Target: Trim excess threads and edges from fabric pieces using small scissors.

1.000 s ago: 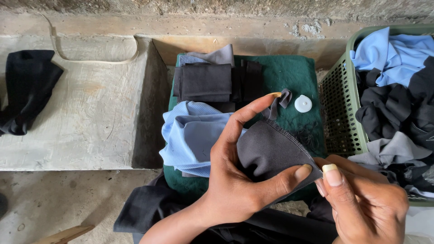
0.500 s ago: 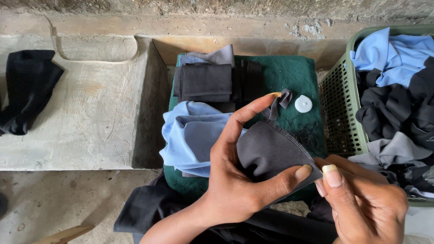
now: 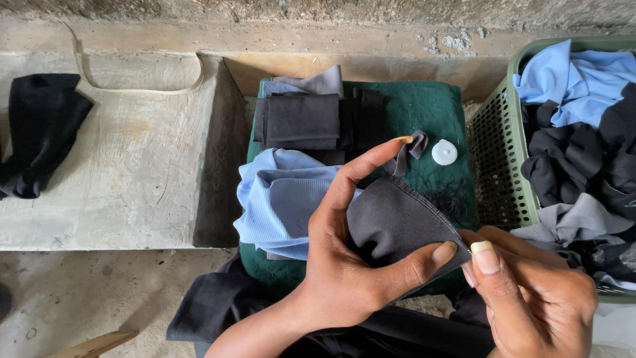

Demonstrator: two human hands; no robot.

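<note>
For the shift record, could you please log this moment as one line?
left hand: pinches dark grey cloth | right hand: grips its corner | below: green mat | right: green basket

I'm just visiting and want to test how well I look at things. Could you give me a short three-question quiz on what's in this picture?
1. True or false: both hands grip the same dark grey cloth piece.
2. What lies directly left of the held piece? A) a light blue garment B) a pair of scissors C) a red towel
3. Fill in: the small white round disc rests on the ____ padded surface.

Key
1. True: the left hand wraps it from below, and the right hand pinches its right corner.
2. A
3. green; beside it stands a green basket of clothes.
</note>
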